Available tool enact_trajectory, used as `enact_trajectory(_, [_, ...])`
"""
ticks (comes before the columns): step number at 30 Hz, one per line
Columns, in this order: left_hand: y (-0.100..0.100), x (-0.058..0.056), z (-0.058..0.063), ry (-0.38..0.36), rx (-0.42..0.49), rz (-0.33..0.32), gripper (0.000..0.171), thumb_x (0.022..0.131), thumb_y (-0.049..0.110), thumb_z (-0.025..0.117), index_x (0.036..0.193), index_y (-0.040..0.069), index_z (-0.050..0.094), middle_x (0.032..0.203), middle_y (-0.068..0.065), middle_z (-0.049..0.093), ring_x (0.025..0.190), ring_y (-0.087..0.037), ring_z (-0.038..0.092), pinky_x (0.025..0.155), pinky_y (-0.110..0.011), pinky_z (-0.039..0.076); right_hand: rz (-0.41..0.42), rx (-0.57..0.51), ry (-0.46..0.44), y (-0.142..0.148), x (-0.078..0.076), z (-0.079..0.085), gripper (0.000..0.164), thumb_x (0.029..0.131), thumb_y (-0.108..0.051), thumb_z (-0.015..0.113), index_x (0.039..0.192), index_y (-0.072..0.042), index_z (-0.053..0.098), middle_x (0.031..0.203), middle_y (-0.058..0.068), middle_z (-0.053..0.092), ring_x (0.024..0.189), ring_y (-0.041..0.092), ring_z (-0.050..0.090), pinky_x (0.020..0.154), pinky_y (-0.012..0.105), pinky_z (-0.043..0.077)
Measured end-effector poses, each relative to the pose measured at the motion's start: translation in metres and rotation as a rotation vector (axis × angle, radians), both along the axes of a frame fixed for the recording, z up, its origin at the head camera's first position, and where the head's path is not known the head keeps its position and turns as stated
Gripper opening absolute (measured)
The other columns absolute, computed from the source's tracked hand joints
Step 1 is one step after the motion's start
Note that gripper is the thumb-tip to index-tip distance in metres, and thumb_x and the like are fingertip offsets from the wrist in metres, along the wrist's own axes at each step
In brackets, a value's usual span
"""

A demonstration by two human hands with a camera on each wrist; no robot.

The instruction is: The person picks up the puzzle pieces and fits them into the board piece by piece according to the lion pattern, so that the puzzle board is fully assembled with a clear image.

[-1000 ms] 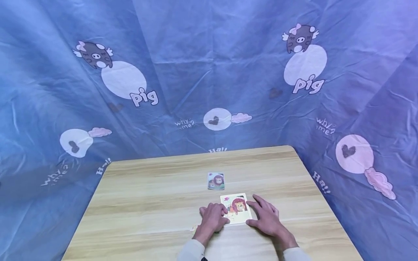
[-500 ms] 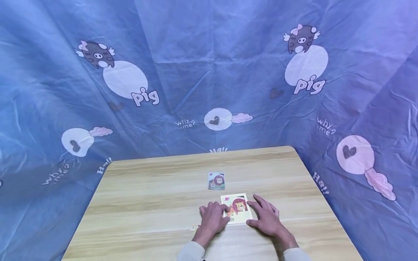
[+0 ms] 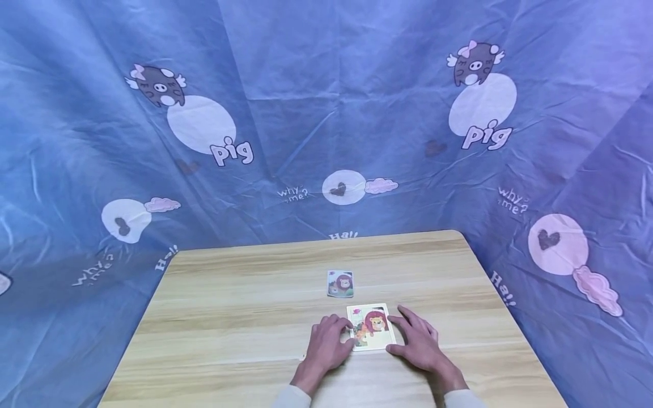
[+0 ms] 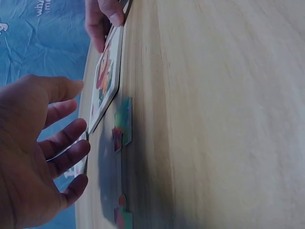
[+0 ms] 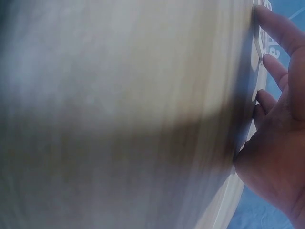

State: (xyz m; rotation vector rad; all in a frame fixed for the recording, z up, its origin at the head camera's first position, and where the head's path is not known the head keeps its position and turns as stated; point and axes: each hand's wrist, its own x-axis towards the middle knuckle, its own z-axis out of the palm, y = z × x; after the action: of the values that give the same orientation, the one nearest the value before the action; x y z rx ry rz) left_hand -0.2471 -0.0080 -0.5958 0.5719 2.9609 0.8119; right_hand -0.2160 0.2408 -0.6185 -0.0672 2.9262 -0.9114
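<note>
A puzzle board (image 3: 378, 341) with a pale frame lies near the table's front, partly filled with a lion picture; its lower right part is bare cream. My left hand (image 3: 326, 343) is beside the board's left edge, fingers spread and loosely bent, holding nothing. In the left wrist view it is raised above the table. My right hand (image 3: 419, 344) touches the board's right side with thumb and forefinger, the other fingers relaxed. Close to my left hand, a green and red puzzle piece (image 4: 125, 125) and another puzzle piece (image 4: 125, 218) lie loose, mostly hidden in the head view.
A small card (image 3: 340, 283) with the lion picture lies behind the board on the wooden table (image 3: 245, 306). A blue printed cloth (image 3: 285, 124) hangs around the table's back and sides.
My left hand has drawn back a little to the left from the board. Coloured pieces now show at the board's lower left, where cream showed before. My right hand has stayed in place.
</note>
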Motion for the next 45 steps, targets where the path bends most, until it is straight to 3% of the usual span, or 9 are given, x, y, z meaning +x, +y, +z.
enact_trajectory(21, [-0.040,0.004,-0.008,-0.068,-0.019,0.040,0.031,0.073,0.038,0.073,0.102,0.028,0.068,0.094,0.014,0.060,0.089,-0.006,0.050,0.081,-0.034,0.035,-0.010,-0.011,0.042,-0.002,0.001,-0.004,0.070,0.069,-0.047,0.078,0.132,-0.024,0.057,0.153,0.014,0.035,0.138,0.036,0.033,0.100,0.064,0.017])
enact_trajectory(30, [-0.054,0.008,-0.009,-0.035,-0.003,0.051,0.034,0.071,0.046,0.078,0.097,0.025,0.068,0.096,0.014,0.063,0.093,-0.010,0.055,0.088,-0.043,0.035,-0.008,-0.011,0.026,-0.003,0.000,0.002,0.070,0.070,-0.047,0.078,0.133,-0.023,0.056,0.155,0.014,0.033,0.139,0.037,0.032,0.100,0.064,0.017])
enact_trajectory(36, [-0.063,0.010,-0.007,-0.005,-0.028,0.066,0.035,0.066,0.039,0.080,0.096,0.027,0.068,0.096,0.014,0.063,0.093,-0.011,0.054,0.086,-0.042,0.035,-0.006,-0.012,0.045,-0.002,0.000,0.001,0.070,0.070,-0.045,0.078,0.132,-0.021,0.057,0.153,0.016,0.035,0.138,0.038,0.032,0.099,0.063,0.017])
enact_trajectory(45, [-0.074,0.017,-0.007,-0.032,-0.047,0.103,0.038,0.065,0.036,0.080,0.099,0.025,0.069,0.100,0.011,0.062,0.095,-0.013,0.052,0.085,-0.043,0.034,-0.004,-0.005,0.017,-0.001,-0.001,-0.002,0.071,0.071,-0.048,0.077,0.134,-0.023,0.055,0.155,0.013,0.032,0.139,0.037,0.031,0.101,0.063,0.016])
